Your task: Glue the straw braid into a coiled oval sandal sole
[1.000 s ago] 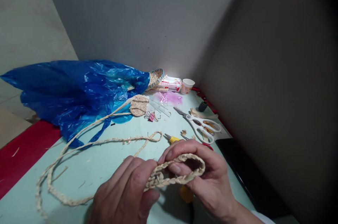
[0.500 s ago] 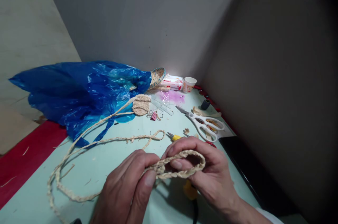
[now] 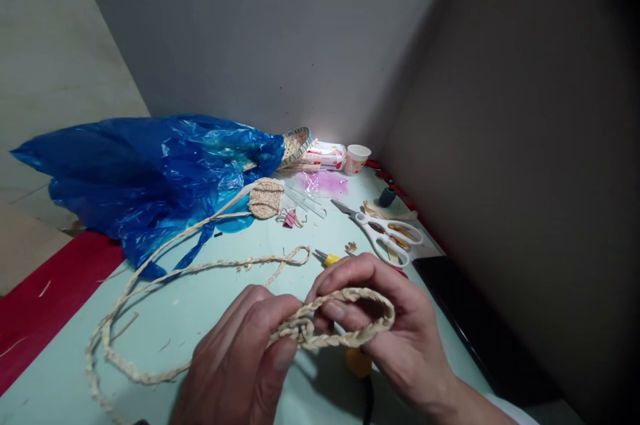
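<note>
Between my hands is a pale braided straw cord, bent into a loop with a small coil at its left end. My left hand pinches the coiled end between thumb and fingers. Round the open side of the loop, my right hand has its fingers curled, with the thumb and fingertips at the cord near the coil. A long tail of the braid runs left across the table and doubles back. Below my right hand, a yellow-capped thing with a black cord is partly hidden.
White-handled scissors lie beyond my right hand, by a dark thread spool. A blue plastic bag, woven straw piece, pink binder clip and paper cup stand farther back. A black flat object lies right.
The braided loop has widened slightly to the right, and more of the coil shows beside my left thumb. Both hands stay nearly in place.
</note>
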The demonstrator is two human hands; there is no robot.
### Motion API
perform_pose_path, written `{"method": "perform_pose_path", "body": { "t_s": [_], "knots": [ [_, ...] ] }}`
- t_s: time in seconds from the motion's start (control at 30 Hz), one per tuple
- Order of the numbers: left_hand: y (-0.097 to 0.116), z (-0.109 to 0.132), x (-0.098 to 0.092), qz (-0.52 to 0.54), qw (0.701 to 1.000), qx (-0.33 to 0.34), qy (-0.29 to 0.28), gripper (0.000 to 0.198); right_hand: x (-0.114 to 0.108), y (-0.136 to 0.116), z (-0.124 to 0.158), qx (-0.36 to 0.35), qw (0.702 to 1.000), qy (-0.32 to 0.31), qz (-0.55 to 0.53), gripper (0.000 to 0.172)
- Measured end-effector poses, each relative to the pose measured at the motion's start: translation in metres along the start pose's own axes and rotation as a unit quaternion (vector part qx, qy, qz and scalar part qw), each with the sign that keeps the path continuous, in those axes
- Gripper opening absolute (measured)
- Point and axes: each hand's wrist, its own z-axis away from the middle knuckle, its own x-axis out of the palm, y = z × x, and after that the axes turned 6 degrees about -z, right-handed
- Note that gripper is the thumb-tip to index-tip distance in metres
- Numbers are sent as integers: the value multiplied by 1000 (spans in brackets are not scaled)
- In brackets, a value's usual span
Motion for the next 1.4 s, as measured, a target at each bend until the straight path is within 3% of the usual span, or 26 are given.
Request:
{"method": "perform_pose_path", "body": {
  "t_s": [0.1, 0.2, 0.53, 0.77, 1.03, 1.4],
  "knots": [
    [-3, 2, 1, 42, 999, -1, -21, 20, -1, -2, -2, -46, 998, -6, 31, 9],
    [-1, 4, 3, 41, 999, -21, -1, 20, -2, -2, -2, -66, 997, -11, 45, 12],
    [4, -5, -1, 78, 992, -96, -8, 15, -8, 4, -5, 1, 998, -16, 61, 6],
    [5, -4, -1, 69, 992, -101, 0, 18, -6, 5, -6, 37, 999, -14, 1, 2],
    [1, 4, 2, 136, 973, -181, -47, 24, -11, 5, -6, 20, 999, -10, 23, 2],
    [-4, -5, -2, 184, 972, -147, -24, 22, -14, 2, -7, -21, 997, -40, 62, 12]
  ]
}}
